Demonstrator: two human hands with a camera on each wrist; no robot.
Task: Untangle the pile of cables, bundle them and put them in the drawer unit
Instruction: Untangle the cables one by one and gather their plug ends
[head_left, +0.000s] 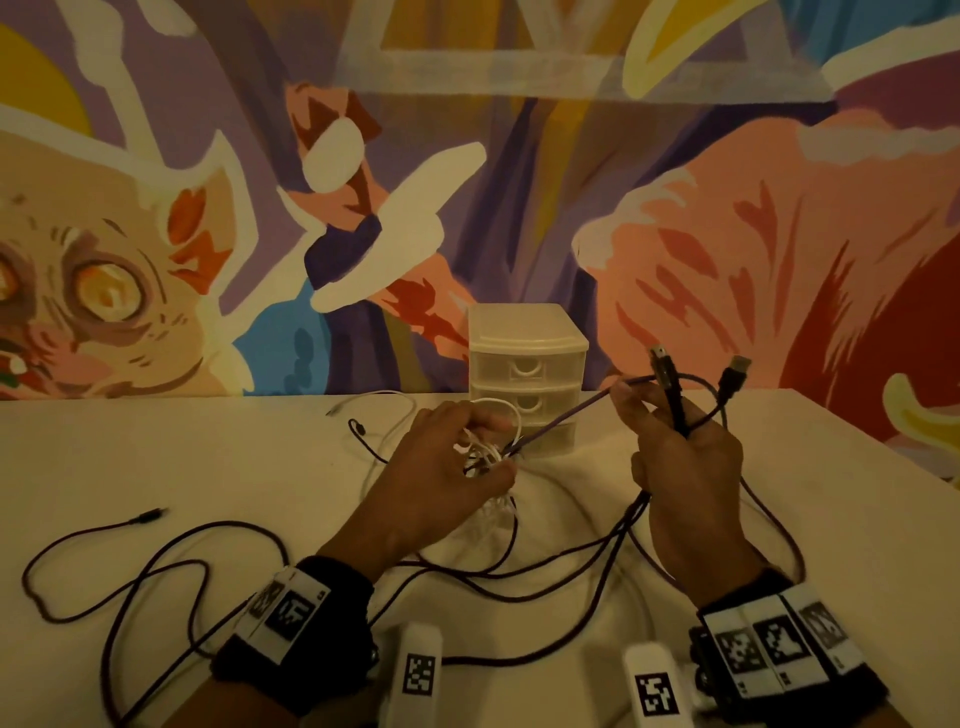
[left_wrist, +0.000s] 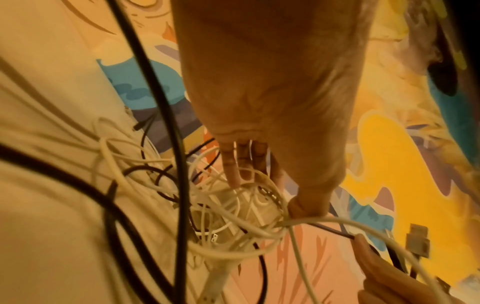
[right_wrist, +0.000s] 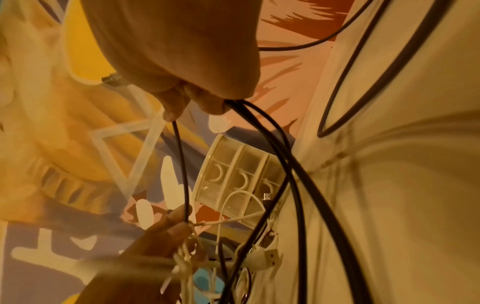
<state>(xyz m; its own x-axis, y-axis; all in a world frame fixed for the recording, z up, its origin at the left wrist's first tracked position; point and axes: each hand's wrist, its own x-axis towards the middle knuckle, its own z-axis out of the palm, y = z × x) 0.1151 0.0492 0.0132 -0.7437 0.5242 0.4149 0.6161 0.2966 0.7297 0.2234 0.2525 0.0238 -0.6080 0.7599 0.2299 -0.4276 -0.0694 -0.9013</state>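
My left hand (head_left: 457, 462) grips a knot of white cables (head_left: 488, 452) lifted off the table; in the left wrist view its fingers (left_wrist: 233, 164) hook into the white tangle (left_wrist: 233, 216). My right hand (head_left: 675, 441) holds several dark purple cables (head_left: 675, 395), their USB plugs (head_left: 662, 361) sticking up above the fist. One purple cable (head_left: 561, 421) runs taut from the right hand into the knot. In the right wrist view the right hand's fingers (right_wrist: 182, 98) clamp the dark cables (right_wrist: 272, 144). The white three-drawer unit (head_left: 527, 374) stands behind the hands with its drawers closed.
Long dark cable loops (head_left: 156, 571) lie across the white tablecloth (head_left: 208, 457) at the left and near my wrists. A thin white cable (head_left: 374, 400) and a dark cable end (head_left: 356, 427) lie left of the drawer unit. A painted mural wall (head_left: 727, 208) rises behind the table.
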